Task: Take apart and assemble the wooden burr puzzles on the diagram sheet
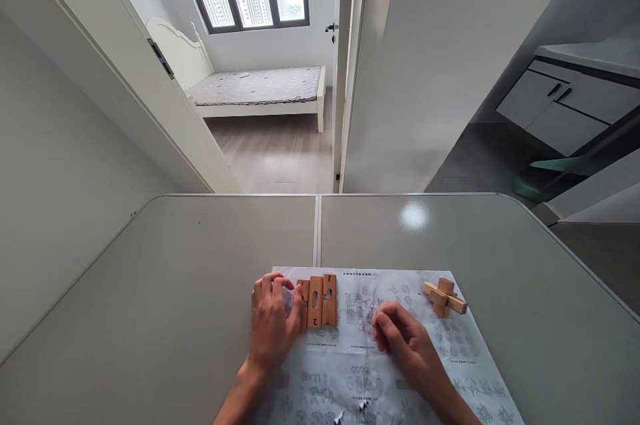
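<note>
Three notched wooden burr puzzle pieces [315,305], marked with black numbers, lie side by side on a printed instruction sheet [350,365]. My left hand [273,318] is at their left side, fingers bent and apart, with the thumb tip against the leftmost piece and partly covering it. It does not grip the piece. My right hand [403,338] rests over the middle of the sheet, fingers curled in and thumb against them; no object shows in it. To its upper right stands an assembled wooden cross-shaped puzzle [444,297], untouched.
The sheet lies on a grey table [150,305] with a pale seam [317,231] down its middle. Two small torn bits [363,405] show near the sheet's lower edge. Beyond the table are a doorway, a bed [260,88] and a cabinet [560,98].
</note>
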